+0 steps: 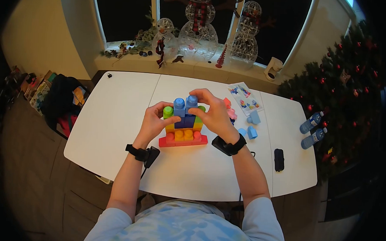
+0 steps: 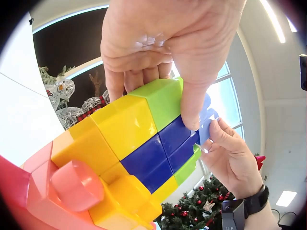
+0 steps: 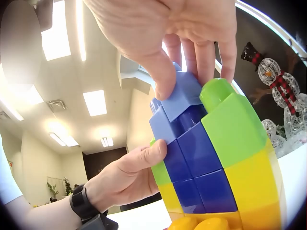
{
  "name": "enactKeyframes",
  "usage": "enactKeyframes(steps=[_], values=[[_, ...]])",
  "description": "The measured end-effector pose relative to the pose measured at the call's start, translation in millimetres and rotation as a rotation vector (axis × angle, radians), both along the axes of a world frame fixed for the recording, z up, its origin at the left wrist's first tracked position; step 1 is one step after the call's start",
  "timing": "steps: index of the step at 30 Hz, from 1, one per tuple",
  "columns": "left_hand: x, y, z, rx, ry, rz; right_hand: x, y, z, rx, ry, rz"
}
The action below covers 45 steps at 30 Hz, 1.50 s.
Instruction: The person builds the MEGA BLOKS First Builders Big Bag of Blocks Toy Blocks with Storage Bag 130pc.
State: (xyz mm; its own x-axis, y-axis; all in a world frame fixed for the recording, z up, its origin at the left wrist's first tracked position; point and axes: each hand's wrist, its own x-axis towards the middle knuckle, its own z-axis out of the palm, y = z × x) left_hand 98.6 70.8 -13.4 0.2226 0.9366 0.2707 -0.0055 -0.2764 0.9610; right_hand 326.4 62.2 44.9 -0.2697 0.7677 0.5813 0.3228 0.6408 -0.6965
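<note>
A block tower of toy building blocks stands on the white table, with a red base, orange and yellow layers, dark blue blocks in the middle and green blocks at both sides. My left hand grips its left side, thumb across the front and fingers behind the green block. Between thumb and fingers, my right hand pinches a light blue block at the top. In the right wrist view this block sits tilted over a dark blue stud, beside another light blue block.
Right of the tower lie loose pink blocks, light blue blocks and a printed picture sheet. Two water bottles and a black case are at the table's right side. Wire snowmen stand on the windowsill.
</note>
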Motion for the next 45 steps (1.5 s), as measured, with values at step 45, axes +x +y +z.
enactKeyframes(steps=[45], values=[[0.6, -2.1, 4.2, -0.004, 0.083, 0.047, 251.0, 39.0, -121.7, -0.351, -0.881, -0.587]])
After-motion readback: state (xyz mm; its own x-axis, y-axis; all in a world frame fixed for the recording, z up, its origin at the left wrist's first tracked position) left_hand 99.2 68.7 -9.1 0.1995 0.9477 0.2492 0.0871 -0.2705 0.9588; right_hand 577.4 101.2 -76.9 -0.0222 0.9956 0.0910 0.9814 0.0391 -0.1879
